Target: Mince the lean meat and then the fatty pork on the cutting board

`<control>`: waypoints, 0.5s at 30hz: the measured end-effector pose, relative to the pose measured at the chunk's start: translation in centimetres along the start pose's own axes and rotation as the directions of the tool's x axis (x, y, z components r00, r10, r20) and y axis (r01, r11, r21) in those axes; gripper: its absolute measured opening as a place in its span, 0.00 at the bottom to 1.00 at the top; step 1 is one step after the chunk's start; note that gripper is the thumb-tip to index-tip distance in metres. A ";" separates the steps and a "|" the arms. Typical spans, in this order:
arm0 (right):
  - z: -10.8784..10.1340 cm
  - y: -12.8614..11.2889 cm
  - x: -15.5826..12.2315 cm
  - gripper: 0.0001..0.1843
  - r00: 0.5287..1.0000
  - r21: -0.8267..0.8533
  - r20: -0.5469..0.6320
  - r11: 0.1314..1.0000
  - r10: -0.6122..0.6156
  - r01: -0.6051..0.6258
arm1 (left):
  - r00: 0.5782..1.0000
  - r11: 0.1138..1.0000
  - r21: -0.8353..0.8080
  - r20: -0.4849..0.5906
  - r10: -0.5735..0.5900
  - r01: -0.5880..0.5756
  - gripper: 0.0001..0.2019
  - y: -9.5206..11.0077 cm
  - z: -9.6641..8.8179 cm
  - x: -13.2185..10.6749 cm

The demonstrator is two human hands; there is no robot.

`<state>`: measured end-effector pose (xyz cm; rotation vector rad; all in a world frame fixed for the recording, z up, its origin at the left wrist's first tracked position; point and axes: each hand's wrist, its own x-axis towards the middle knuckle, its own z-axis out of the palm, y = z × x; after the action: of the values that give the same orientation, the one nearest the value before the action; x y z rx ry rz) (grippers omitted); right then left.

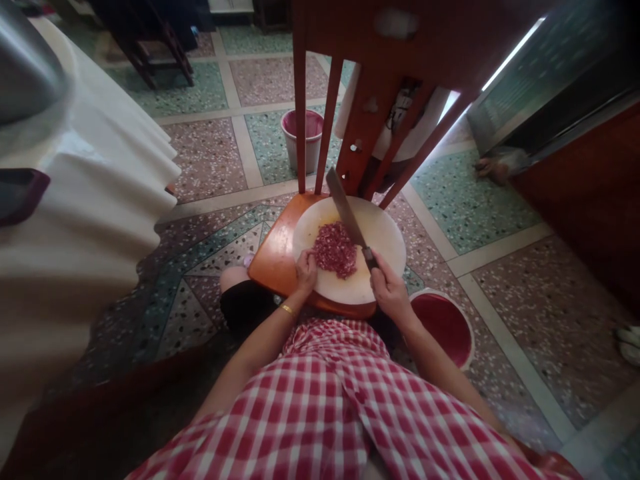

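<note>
Right hand [387, 288] closed on knife [346, 209], blade by far-right side of minced meat [335, 251]; meat piled on round board [386, 230] between hands; left hand [307, 270] curled beside meat, can't tell if gripping.

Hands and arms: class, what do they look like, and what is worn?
The left hand is gloveless, with a gold-coloured band at the wrist. The right hand is gloveless too. Both forearms are bare; the clothing is red-and-white checked.

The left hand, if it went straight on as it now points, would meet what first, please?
Probably the chopped meat on the round board: the left hand points toward its left edge and looks very close, though contact is unclear.
</note>
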<state>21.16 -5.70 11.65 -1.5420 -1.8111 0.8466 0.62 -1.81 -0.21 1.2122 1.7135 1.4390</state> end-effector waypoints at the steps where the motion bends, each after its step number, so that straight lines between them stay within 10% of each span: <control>1: 0.0 -0.1 0.0 0.28 1.000 -0.004 -0.029 1.000 -0.012 0.012 | 1.000 1.000 -0.003 -0.004 0.000 0.000 0.09 0.0 0.0 0.0; 15: 2.8 3.4 0.2 0.26 0.960 -0.157 0.153 0.965 0.233 -0.209 | 1.000 1.000 -0.002 0.006 0.018 -0.018 0.09 -0.5 0.1 0.0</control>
<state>20.96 -5.30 7.23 -1.8377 -1.8749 1.0017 0.61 -1.74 -0.70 1.2324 1.7009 1.4462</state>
